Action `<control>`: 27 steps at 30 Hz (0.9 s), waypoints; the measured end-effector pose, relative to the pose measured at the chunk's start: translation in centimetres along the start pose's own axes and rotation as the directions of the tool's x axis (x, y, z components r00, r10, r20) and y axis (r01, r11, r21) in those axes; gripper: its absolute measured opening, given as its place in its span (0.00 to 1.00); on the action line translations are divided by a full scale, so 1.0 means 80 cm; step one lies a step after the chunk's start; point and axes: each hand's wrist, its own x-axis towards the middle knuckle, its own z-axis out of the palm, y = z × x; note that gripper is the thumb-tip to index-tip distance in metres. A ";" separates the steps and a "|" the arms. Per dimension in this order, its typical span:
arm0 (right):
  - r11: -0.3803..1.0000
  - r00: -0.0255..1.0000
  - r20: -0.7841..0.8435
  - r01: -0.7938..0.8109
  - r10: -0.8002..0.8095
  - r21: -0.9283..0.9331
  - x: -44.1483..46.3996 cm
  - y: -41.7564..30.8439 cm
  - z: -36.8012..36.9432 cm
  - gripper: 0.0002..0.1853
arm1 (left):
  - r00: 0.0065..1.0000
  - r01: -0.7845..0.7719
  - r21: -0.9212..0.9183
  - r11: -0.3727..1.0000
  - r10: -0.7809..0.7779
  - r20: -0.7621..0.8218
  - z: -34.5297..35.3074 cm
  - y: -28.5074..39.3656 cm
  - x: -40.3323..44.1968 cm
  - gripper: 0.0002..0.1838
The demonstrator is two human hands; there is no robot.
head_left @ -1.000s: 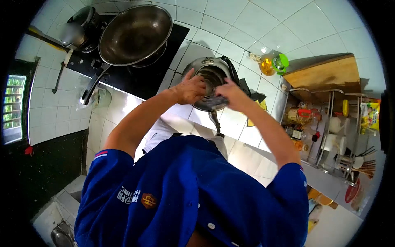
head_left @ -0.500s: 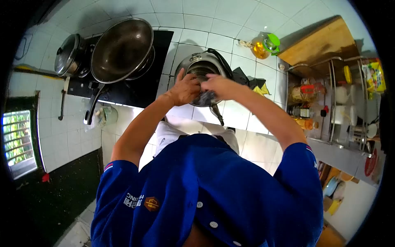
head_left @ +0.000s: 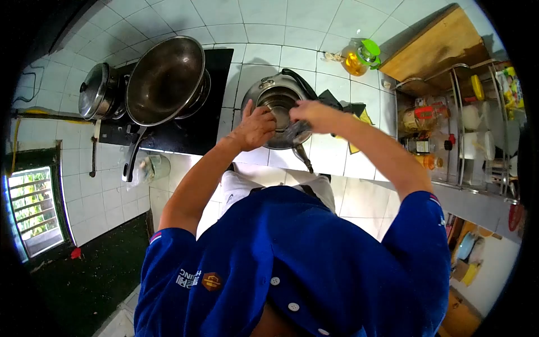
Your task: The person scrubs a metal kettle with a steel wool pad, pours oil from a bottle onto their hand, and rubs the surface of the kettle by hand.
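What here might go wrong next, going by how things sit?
The kettle might slip or tip if the left hand loses its steadying contact; its spout points toward the counter's near edge. The right hand, at the open rim, could scrape against metal. The wok's handle juts past the stove and might get bumped.

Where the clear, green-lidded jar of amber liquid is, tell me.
In the head view, the jar is at the upper right, just left of the rectangular brown wooden board.
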 end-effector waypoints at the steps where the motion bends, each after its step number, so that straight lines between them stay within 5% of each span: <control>1: 0.998 0.995 0.076 -0.060 0.061 -0.026 -0.005 -0.004 -0.022 0.26 | 1.000 -0.002 0.006 1.000 0.002 -0.004 0.002 0.006 -0.001 0.14; 4: 0.994 0.994 0.049 0.092 -0.095 0.060 0.013 -0.013 0.002 0.26 | 0.999 -0.001 0.005 1.000 0.001 -0.054 0.009 0.010 -0.004 0.13; 5: 0.993 0.995 -0.017 0.096 -0.098 -0.069 0.022 -0.005 0.038 0.25 | 0.995 -0.005 -0.001 1.000 0.005 -0.104 0.007 0.011 -0.001 0.13; 9: 0.999 0.999 -0.048 0.020 -0.018 0.033 -0.008 -0.015 0.002 0.23 | 0.997 -0.050 0.119 0.992 0.043 0.062 -0.006 -0.004 -0.001 0.17; 12: 1.000 1.000 -0.019 -0.025 0.025 0.016 -0.019 -0.005 -0.008 0.24 | 0.983 -0.168 0.126 0.978 0.175 -0.045 -0.015 -0.023 -0.006 0.21; 17: 1.000 0.999 -0.043 -0.011 0.012 0.025 -0.021 -0.011 -0.010 0.19 | 0.986 -0.148 0.161 0.976 0.158 -0.055 -0.028 -0.037 -0.010 0.42; 20: 0.996 0.997 0.010 -0.076 0.076 0.053 -0.004 -0.021 0.001 0.21 | 0.984 -0.149 0.188 0.971 0.165 -0.073 -0.009 -0.035 -0.008 0.43; 24: 0.993 0.974 -0.198 -0.114 0.113 0.003 0.044 -0.048 0.051 0.25 | 0.979 -0.112 0.170 0.979 0.139 -0.151 -0.008 -0.033 -0.008 0.43; 27: 0.997 0.996 -0.061 -0.069 0.070 0.017 0.004 -0.029 0.017 0.23 | 0.992 -0.077 0.166 0.983 0.092 -0.087 -0.008 -0.020 -0.008 0.43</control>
